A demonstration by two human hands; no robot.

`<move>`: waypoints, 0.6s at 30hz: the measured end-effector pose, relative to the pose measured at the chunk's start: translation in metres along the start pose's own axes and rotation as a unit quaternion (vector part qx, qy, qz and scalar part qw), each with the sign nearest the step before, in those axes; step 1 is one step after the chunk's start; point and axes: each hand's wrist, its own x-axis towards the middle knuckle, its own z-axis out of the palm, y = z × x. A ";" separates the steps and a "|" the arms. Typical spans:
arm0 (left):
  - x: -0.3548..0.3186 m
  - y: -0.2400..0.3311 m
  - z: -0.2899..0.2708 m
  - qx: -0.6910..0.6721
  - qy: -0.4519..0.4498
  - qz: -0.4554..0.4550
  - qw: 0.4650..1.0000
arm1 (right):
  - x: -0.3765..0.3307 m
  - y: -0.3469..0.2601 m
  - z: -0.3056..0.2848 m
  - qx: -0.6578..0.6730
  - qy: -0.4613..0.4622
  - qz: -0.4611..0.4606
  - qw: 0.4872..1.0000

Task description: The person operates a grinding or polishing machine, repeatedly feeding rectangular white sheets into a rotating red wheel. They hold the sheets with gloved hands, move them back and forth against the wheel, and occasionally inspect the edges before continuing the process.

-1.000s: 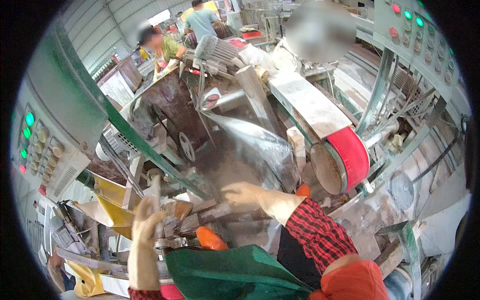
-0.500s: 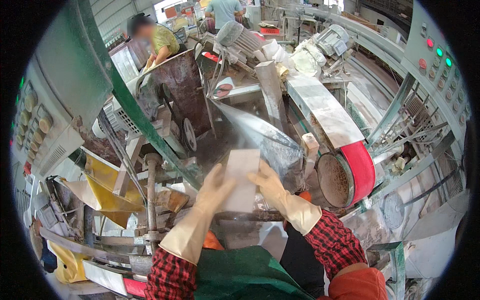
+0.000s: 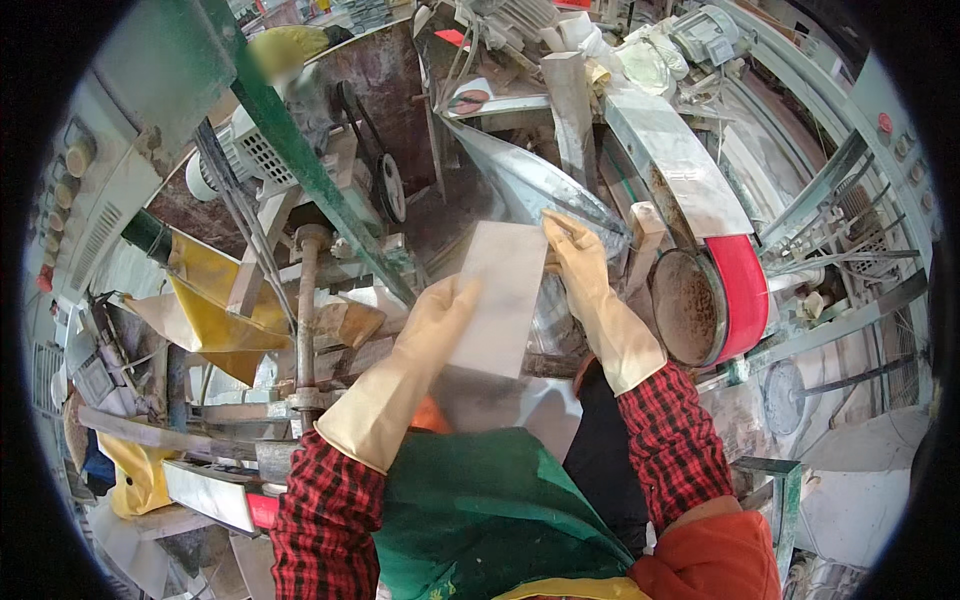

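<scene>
A pale grey rectangular stone slab (image 3: 498,298) sits at the centre of the frame, tilted, held between two hands in cream rubber gloves. The left hand (image 3: 440,320) presses flat against the slab's left long edge, fingers together; the right hand (image 3: 572,252) grips its upper right corner, thumb and fingers closed on the edge. Both forearms, in red-and-black checked sleeves, rise from the lower edge, above a green apron (image 3: 480,510). Just right of the slab stands one grinding wheel (image 3: 700,305), its face brown with dust, its rim covered by a red guard (image 3: 745,295). A grey belt cover (image 3: 672,165) runs from it toward the upper right. Behind the slab, a silvery sheet-metal chute (image 3: 520,185) slopes down; what it holds cannot be made out. A green steel beam (image 3: 300,165) crosses diagonally at upper left, beside one grey electric motor (image 3: 235,165). Yellow plastic sheeting (image 3: 215,310) hangs crumpled at left. A second motor (image 3: 705,35) sits at the top right.
</scene>
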 end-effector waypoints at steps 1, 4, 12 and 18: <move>0.000 0.000 0.000 -0.010 0.002 0.004 1.000 | -0.003 -0.002 0.003 0.016 0.000 0.005 1.000; 0.000 -0.001 -0.003 -0.049 0.039 0.010 0.998 | -0.023 0.003 0.017 0.024 -0.048 0.011 0.999; 0.017 -0.011 -0.036 0.010 0.147 0.065 0.987 | -0.076 -0.025 0.024 -0.073 -0.297 0.087 0.948; 0.006 0.007 -0.016 0.001 -0.018 0.075 0.997 | -0.065 -0.017 0.019 0.049 -0.281 0.084 0.955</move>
